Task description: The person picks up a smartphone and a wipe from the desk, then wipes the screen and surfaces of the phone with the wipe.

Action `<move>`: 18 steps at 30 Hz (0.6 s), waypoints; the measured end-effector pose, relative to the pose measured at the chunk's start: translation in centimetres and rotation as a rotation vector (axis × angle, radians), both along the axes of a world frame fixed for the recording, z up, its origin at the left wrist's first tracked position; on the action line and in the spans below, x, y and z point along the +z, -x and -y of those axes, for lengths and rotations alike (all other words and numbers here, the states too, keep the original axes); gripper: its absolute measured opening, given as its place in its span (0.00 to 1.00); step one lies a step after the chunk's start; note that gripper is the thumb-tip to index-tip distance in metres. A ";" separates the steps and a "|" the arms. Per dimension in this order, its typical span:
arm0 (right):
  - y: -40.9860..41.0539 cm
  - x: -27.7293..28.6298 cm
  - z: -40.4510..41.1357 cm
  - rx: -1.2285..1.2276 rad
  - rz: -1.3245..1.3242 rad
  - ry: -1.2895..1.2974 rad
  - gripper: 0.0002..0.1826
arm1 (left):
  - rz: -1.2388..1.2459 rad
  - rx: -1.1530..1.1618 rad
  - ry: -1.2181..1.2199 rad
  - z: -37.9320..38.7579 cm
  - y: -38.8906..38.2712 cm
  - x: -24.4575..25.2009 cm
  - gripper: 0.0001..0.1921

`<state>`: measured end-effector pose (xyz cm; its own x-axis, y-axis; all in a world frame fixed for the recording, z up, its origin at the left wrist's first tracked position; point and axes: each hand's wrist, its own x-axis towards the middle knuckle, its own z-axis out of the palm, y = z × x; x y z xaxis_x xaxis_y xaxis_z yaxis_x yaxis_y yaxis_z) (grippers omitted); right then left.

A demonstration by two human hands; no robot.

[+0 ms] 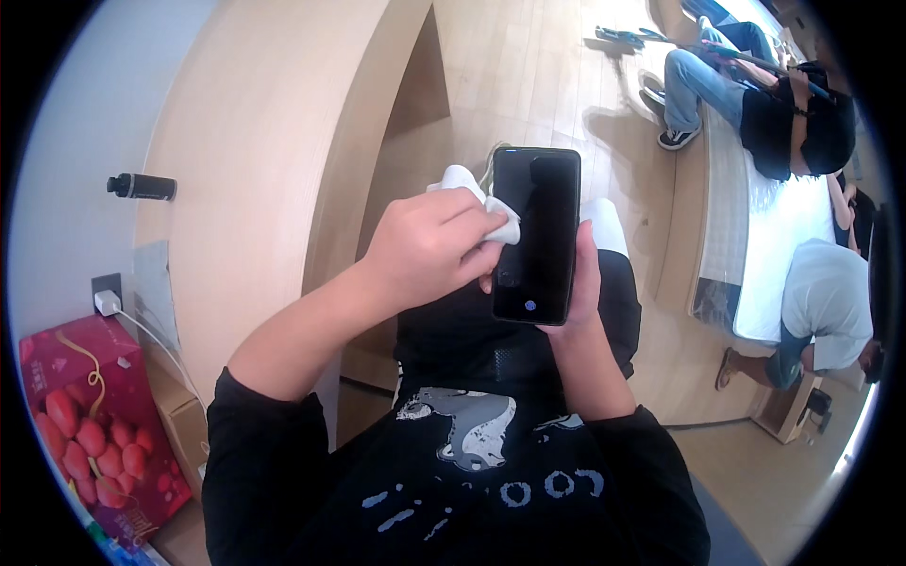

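A black smartphone (536,233) lies upright in my right hand (585,283), its screen facing me. The thumb runs along the phone's right edge, and a fingertip shows at the left edge. The screen is dark except for a small blue fingerprint icon near the bottom. My left hand (439,244) pinches a crumpled white tissue or cloth (504,221) against the left part of the screen. More of that white material sticks up behind the knuckles. Both hands are above my lap.
A pale wooden desk (262,127) runs along my left, bearing a black bottle (145,187). Below are a red gift box (92,431) and a charger (107,303) with a white cable. To the right, one person (764,120) sits holding a mop (623,37); another (828,304) bends over a white mattress (771,262).
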<state>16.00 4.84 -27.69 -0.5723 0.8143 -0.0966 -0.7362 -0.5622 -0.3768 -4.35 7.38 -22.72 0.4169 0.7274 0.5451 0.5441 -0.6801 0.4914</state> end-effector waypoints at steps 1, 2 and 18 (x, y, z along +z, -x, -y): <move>0.0 0.2 0.0 -0.028 -0.019 0.030 0.45 | 0.001 0.001 -0.001 0.1 0.0 0.0 0.13; 0.1 0.4 0.0 -0.055 -0.038 0.061 0.45 | -0.006 -0.002 -0.003 0.1 0.1 -0.1 0.13; -0.2 -0.8 -0.3 0.121 -0.078 0.035 0.47 | 0.028 0.173 -0.078 -1.3 1.2 0.2 0.12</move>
